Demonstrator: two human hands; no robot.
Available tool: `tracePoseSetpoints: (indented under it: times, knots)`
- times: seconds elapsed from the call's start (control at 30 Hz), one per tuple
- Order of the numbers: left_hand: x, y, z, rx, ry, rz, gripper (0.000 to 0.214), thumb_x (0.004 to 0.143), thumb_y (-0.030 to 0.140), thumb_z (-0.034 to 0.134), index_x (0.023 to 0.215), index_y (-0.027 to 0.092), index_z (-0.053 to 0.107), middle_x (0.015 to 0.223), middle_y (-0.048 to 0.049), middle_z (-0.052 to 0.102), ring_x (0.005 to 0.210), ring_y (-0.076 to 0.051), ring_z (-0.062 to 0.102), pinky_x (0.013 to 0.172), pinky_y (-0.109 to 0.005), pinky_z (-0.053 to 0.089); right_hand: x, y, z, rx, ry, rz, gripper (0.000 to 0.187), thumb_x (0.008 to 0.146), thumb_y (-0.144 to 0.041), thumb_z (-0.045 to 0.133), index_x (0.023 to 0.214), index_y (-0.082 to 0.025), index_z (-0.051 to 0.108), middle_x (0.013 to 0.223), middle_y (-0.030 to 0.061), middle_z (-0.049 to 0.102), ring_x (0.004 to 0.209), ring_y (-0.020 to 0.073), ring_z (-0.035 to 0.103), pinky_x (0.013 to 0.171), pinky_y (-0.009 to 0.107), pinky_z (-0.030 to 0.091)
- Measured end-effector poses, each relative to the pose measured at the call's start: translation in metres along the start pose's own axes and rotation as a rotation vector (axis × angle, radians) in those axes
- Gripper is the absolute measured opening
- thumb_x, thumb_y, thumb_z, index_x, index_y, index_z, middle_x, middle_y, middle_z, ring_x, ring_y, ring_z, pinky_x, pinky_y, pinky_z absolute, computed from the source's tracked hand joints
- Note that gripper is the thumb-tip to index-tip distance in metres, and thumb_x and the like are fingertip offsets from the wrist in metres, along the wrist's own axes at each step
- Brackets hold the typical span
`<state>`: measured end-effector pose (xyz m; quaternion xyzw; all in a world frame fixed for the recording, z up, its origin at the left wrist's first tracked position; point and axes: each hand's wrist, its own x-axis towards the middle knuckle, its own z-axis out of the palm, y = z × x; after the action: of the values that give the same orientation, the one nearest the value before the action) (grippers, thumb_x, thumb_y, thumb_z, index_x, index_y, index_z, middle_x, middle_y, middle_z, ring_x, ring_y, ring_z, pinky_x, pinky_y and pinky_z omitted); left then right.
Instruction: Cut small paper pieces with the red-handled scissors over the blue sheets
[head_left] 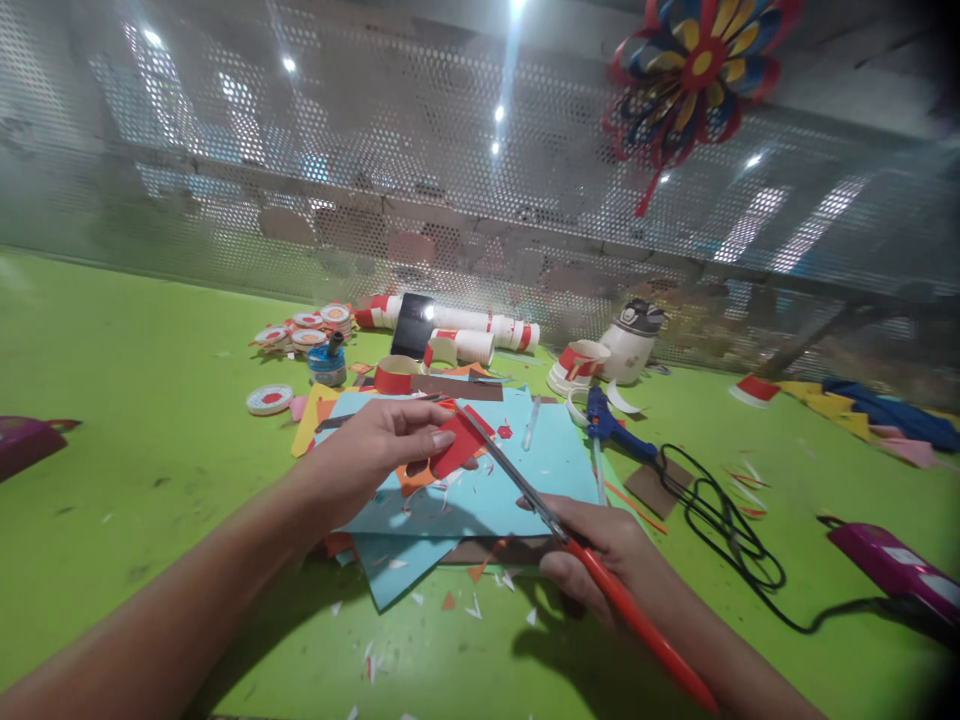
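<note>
Step in hand, as judged: trimming of a red card (455, 452) with scissors (585, 560). The left hand (379, 437) has its grip clamped on the card, thumb on the near face. The right hand (600, 545) has its grip closed around the scissors, blades directed away from the person and toward the card. Whether the blades are parted cannot be determined at this angle.

Position of card: held above the blue paper (570, 470), at the left fingertips and well ahead of the right grip. The blades cross it near their tips; whether it sits between them cannot be confirmed. A small red cutout (505, 432) lies on the paper, just beside the card; scraps litter the bench (112, 550).

Assessment: the next move calls for a steady left grip, blades true to the intended line, and fingertips clear of the cut.
</note>
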<state>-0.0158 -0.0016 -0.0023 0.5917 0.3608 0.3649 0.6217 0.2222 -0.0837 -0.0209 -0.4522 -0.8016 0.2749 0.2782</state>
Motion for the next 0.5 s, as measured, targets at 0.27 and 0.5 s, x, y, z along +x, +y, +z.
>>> tracePoseSetpoints:
  times: [0.27,0.5]
  knots:
    - [0.0018,-0.0032,-0.0022,-0.017,-0.046,-0.008,0.021,0.074,0.034,0.068,0.085,0.016,0.069,0.077,-0.0046,0.066,0.066,-0.014,0.054,0.064,-0.028,0.040,0.0023,-0.0020,-0.0020,-0.037,0.002,0.020,0.032,0.089,-0.046,0.049,0.085,-0.017,0.061,0.069,0.0002,0.058,0.061,0.0141,0.051,0.055,0.022,0.040]
    - [0.0056,-0.0075,-0.0089,0.070,-0.036,-0.007,0.020,0.075,0.034,0.067,0.086,0.017,0.069,0.066,0.0005,0.059,0.056,-0.009,0.045,0.054,-0.024,0.030,0.0033,-0.0022,-0.0002,-0.100,0.003,0.056,0.034,0.090,-0.042,0.047,0.097,-0.015,0.066,0.066,-0.0005,0.057,0.056,0.0129,0.050,0.052,0.022,0.039]
